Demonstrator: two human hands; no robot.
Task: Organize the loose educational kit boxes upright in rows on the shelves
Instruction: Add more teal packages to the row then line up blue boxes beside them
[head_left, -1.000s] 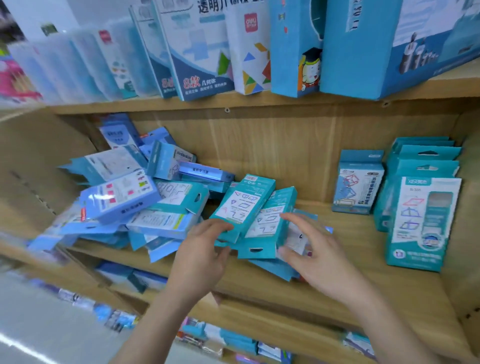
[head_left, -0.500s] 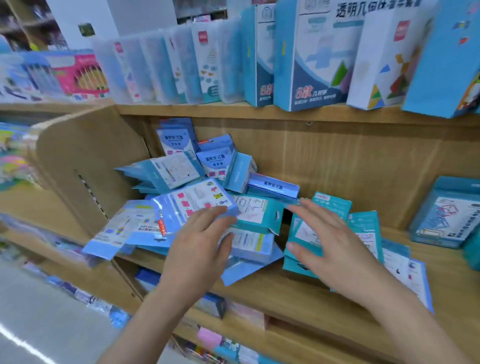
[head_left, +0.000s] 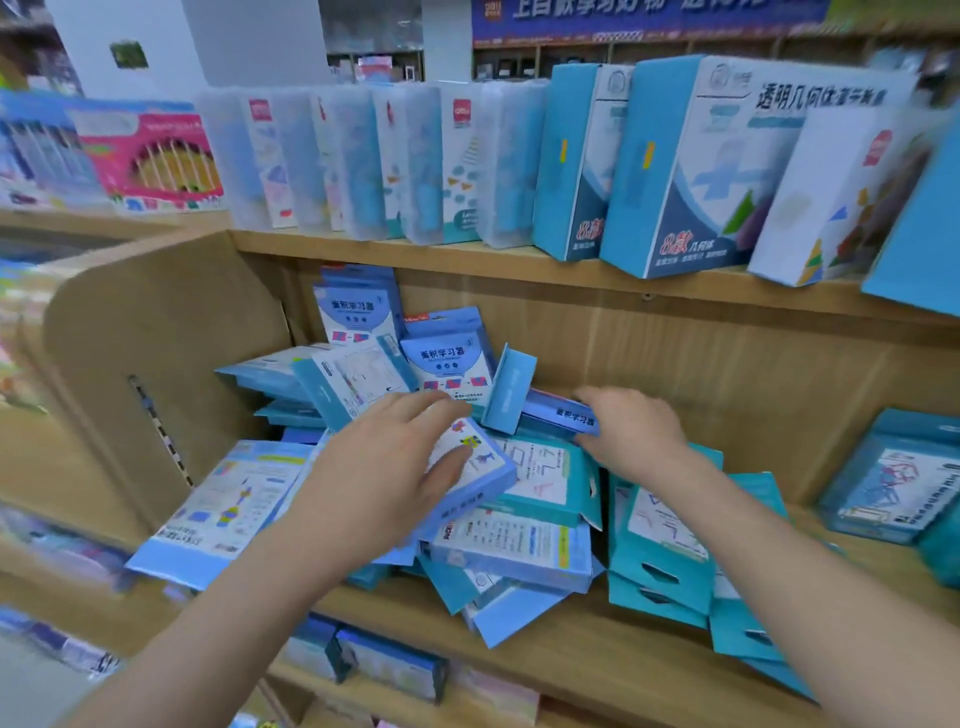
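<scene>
Head view looks down on a light wooden middle shelf (head_left: 597, 670) where a loose heap of flat blue and teal cardboard kit boxes (head_left: 514, 540) lies against the back panel, most of them flat or tilted and overlapping. The left hand (head_left: 384, 467) rests on top of the heap. Its fingers (head_left: 415, 410) are spread wide and nearly straight across a flat blue-and-white box printed with small coloured shapes (head_left: 478, 467), and the thumb lies on the box's face. The right hand (head_left: 636, 431) reaches to the rear of the heap and holds the end of a narrow dark-blue box with white lettering (head_left: 563, 415), which lies on its long side; the fingers (head_left: 602, 397) curl over its top with the thumb beneath. Just left of that box a small light-blue box (head_left: 511, 389) stands tilted on end. Behind the heap two pale-blue boxes with white labels (head_left: 353, 312) stand roughly upright against the back, one behind and left of the other. At the heap's left a large flat pale-blue box (head_left: 223, 509) juts over the shelf's front edge beside the wooden side panel (head_left: 156, 338). Right of the heap several teal boxes with line drawings (head_left: 660, 535) lean together, and well apart at the far right a teal box with a white front (head_left: 883, 488) stands against the back. On the upper shelf (head_left: 519, 265) translucent plastic cases (head_left: 363, 161) and tall blue-and-white cartons (head_left: 727, 166) stand in a row.
</scene>
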